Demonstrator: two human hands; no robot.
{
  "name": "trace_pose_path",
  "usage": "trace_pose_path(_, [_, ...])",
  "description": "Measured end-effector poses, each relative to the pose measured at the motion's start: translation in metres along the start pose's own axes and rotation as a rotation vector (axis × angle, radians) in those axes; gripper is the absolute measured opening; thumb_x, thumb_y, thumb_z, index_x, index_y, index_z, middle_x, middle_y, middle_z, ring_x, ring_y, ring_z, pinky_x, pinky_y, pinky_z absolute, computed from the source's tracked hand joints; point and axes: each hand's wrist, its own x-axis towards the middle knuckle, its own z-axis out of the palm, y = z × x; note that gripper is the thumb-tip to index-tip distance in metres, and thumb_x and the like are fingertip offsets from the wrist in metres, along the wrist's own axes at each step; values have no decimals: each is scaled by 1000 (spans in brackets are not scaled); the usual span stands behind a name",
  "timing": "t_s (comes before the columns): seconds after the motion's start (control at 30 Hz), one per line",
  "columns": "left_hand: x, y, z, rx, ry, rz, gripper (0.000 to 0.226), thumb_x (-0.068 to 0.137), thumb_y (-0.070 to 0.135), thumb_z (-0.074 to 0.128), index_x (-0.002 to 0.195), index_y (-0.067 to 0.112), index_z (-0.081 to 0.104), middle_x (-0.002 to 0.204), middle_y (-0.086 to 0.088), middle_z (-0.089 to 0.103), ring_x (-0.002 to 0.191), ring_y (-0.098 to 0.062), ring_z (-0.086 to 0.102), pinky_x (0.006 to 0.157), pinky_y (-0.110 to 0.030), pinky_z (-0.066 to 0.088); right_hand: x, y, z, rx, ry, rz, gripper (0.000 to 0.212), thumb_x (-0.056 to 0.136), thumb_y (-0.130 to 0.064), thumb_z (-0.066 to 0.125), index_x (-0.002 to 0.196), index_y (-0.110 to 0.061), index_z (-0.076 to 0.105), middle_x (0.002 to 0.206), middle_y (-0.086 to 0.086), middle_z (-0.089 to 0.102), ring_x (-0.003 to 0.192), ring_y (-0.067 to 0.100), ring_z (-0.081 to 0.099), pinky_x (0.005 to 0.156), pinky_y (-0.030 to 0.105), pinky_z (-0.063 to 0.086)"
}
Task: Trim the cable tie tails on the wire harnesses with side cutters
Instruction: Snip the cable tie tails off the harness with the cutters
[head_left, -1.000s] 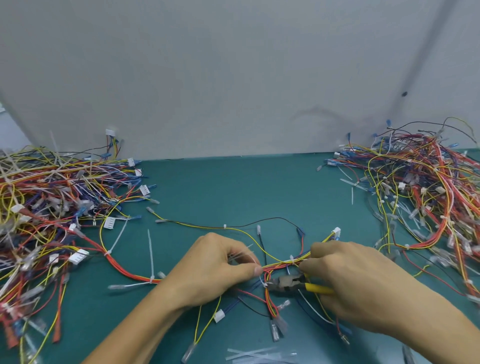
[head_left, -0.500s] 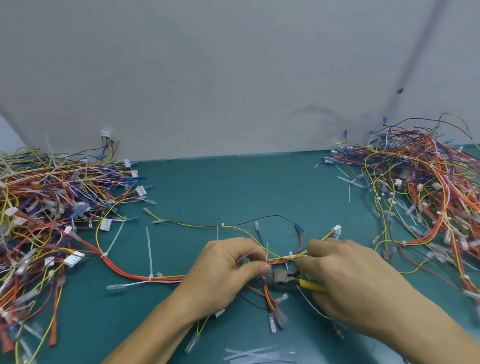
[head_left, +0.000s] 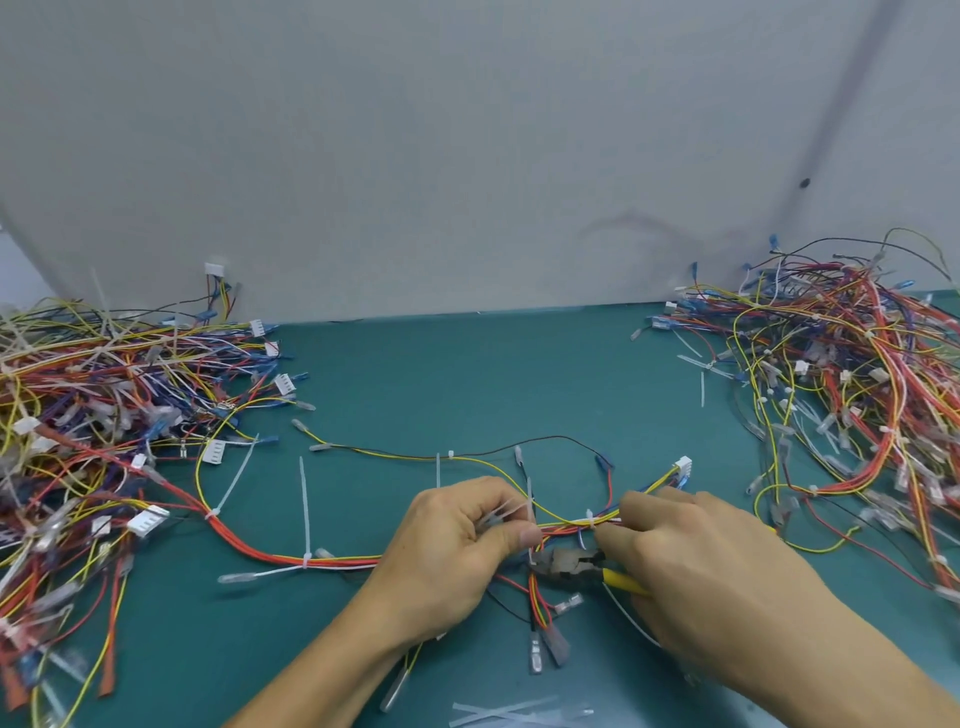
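**Cutters set at the foot of a tie tail**

The left hand (head_left: 457, 551) is curled tight, thumb pressed against the forefinger. It pinches the wire harness (head_left: 260, 552) where its orange, red and yellow wires pass under the knuckles. A white tie tail (head_left: 530, 496) stands straight up just beside the thumb tip.

The right hand (head_left: 711, 582) is closed around the side cutters (head_left: 563, 562). A strip of yellow handle shows below its fingers, and its fingertips touch the same bundle of wires. The grey nose of the cutters points left and lies just below the left thumb, at the foot of that tail. Whether the blades meet cannot be told.

From the hands the harness runs leftward across the green table (head_left: 467, 384). It carries a second tie (head_left: 306, 559) near the left wrist and a third tie (head_left: 213, 514) farther left, each with a long uncut tail. To the right of the hands it ends at a white plug (head_left: 682, 464).

Cut strips (head_left: 514, 713) lie together at the near edge of the table. A left heap (head_left: 78, 415) of tangled harnesses fills the far left, and a right heap (head_left: 857, 389) fills the far right. Both heaps reach back to the grey wall (head_left: 467, 156).
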Motion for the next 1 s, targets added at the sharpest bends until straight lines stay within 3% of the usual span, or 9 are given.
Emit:
trace_pose_path(0.07, [1, -1, 0, -19, -5, -11, 17, 80, 23, 67, 66, 29, 59, 55, 18, 52, 54, 2, 43, 55, -10, 31, -1, 0, 2, -28, 39, 30, 33, 41, -25, 90, 58, -24, 61, 55, -6, 51, 46, 21, 54, 36, 26, 32])
trace_pose_path(0.23, [1, -2, 0, -48, -14, -26, 17, 81, 25, 69, 66, 28, 62, 55, 16, 51, 52, -1, 40, 54, -12, 31, -5, 1, 6, -43, 41, 23, 34, 42, -19, 89, 57, -22, 58, 54, -5, 51, 45, 22, 54, 31, 29, 37])
trace_pose_path(0.4, [2, -2, -2, -133, 7, -70, 10, 79, 31, 64, 73, 23, 62, 65, 14, 56, 63, -2, 48, 63, -15, 38, -3, 1, 7, -24, 34, 24, 34, 41, -21, 90, 57, -25, 60, 54, -7, 52, 44, 21, 55, 35, 24, 25])
trace_pose_path(0.53, [4, 3, -11, -440, 74, -151, 17, 86, 21, 67, 71, 24, 59, 77, -2, 68, 45, -6, 36, 43, -14, 31, -3, 1, 7, -11, 43, 39, 33, 43, -23, 90, 56, -24, 59, 54, -6, 50, 43, 21, 53, 32, 25, 26])
trace_pose_path(0.67, [10, -1, -37, -688, 168, -270, 5, 88, 11, 54, 92, 11, 55, 61, -3, 55, 40, -5, 22, 36, -13, 20, -3, 4, 4, -22, 76, 87, 32, 46, -28, 86, 54, -23, 56, 54, -6, 48, 38, 22, 49, 35, 24, 17])
trace_pose_path(0.8, [12, -11, -65, -620, 261, -387, 16, 86, 0, 37, 83, 13, 47, 51, 2, 30, 44, -10, 18, 42, -17, 10, -1, 3, -2, 40, 58, 95, 29, 50, -26, 84, 57, -24, 56, 57, -7, 50, 40, 23, 50, 33, 25, 21])
trace_pose_path(0.87, [11, -13, -76, -548, 226, -407, 6, 71, 14, 46, 77, 13, 44, 51, 4, 25, 45, -11, 16, 43, -18, 9, 1, 1, -5, 77, 45, 93, 27, 54, -28, 83, 59, -25, 56, 59, -8, 50, 43, 22, 51, 32, 27, 25])
trace_pose_path(0.93, [8, -13, -82, -400, 140, -405, 21, 63, 25, 62, 75, 12, 50, 50, 6, 28, 42, -10, 20, 41, -16, 13, 5, -5, -9, 91, 28, 56, 21, 61, -31, 77, 66, -27, 57, 65, -9, 50, 52, 20, 54, 38, 28, 26])
trace_pose_path(1.0, [6, -13, -79, -107, 45, -389, 29, 61, 35, 77, 73, 14, 61, 46, 10, 36, 39, -5, 26, 37, -17, 20, 13, -9, -10, 84, -19, 8, 16, 79, -35, 57, 91, -25, 57, 85, -8, 49, 78, 18, 56, 52, 29, 29])
